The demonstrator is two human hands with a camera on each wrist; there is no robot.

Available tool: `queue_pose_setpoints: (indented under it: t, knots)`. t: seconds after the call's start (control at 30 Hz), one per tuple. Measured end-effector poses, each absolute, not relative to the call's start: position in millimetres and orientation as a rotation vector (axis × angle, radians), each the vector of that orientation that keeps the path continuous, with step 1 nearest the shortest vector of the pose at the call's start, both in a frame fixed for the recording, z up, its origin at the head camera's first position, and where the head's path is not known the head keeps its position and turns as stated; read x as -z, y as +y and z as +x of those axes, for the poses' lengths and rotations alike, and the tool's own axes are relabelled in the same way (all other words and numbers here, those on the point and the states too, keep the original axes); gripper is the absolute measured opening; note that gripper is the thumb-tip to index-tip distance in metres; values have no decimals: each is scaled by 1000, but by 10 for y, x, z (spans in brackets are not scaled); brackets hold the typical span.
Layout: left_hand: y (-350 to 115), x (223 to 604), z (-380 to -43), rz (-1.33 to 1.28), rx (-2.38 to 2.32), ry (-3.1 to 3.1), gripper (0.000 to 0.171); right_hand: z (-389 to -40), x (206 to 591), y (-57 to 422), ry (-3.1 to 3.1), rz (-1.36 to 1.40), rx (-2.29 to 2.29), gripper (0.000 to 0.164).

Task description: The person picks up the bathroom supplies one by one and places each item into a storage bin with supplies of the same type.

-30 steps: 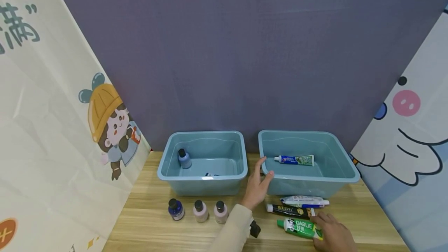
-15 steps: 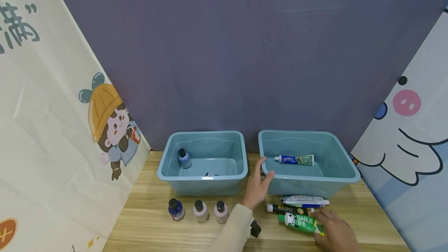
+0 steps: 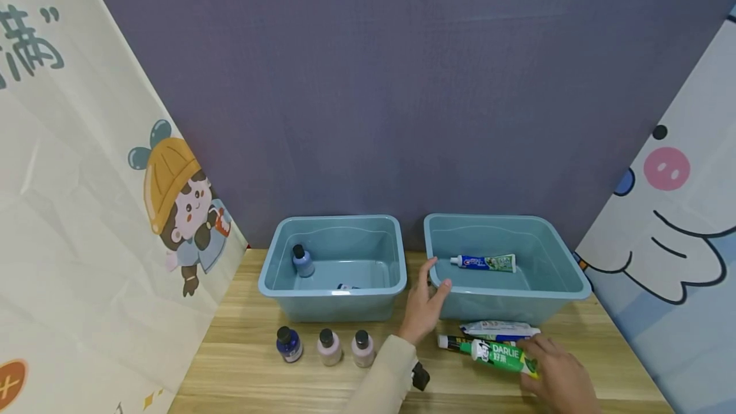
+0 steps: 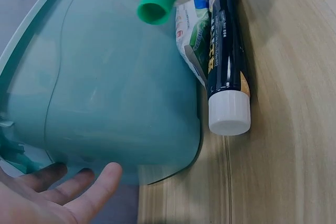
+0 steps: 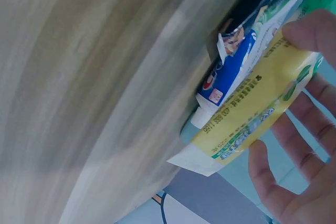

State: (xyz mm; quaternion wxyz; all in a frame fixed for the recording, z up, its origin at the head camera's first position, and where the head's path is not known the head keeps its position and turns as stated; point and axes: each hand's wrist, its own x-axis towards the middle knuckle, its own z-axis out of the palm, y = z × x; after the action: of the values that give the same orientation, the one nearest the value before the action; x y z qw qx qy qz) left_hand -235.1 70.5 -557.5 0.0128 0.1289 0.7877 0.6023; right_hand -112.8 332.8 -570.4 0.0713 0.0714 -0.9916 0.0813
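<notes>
My right hand [image 3: 554,366] pinches the tail end of a green DARLIE toothpaste tube [image 3: 499,356], lifted over a black toothpaste tube [image 3: 454,342]. In the right wrist view the thumb and fingers hold its yellow side [image 5: 257,95]. Its green cap [image 4: 156,1] hangs beside the right bin in the left wrist view. My left hand [image 3: 422,308] rests at the left front corner of the right blue bin [image 3: 506,302], thumb and index finger touching its rim. Behind the black tube lies a white-and-blue toothpaste tube [image 3: 500,329]. A Crest-like tube [image 3: 485,263] lies inside the right bin.
The left blue bin [image 3: 339,305] contains a light-blue bottle [image 3: 303,262] and another partly hidden item. In front of it stand a dark-blue bottle [image 3: 289,344] and two pale pink bottles [image 3: 329,348] with black caps. A grey-purple wall [image 3: 356,94] rises behind.
My right hand has taken the green toothpaste tube up off the table and moved it slightly away from me, so it now covers part of the black tube. The left hand stays put.
</notes>
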Motion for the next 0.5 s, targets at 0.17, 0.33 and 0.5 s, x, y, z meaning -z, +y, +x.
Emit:
queue_pose_setpoints:
  t: [0.17,0.33,0.5]
  knots:
    - [697,5558,-2338,389,-1877,2443,53,-1132,5650,3332,-2936,229,-237,48]
    - [704,5546,-2327,378,-1881,2430,54,-1138,5625,3331,-2872,241,-234,50]
    - [721,5556,-2320,377,-1885,2432,53,-1147,5593,3351,-2823,247,-243,52]
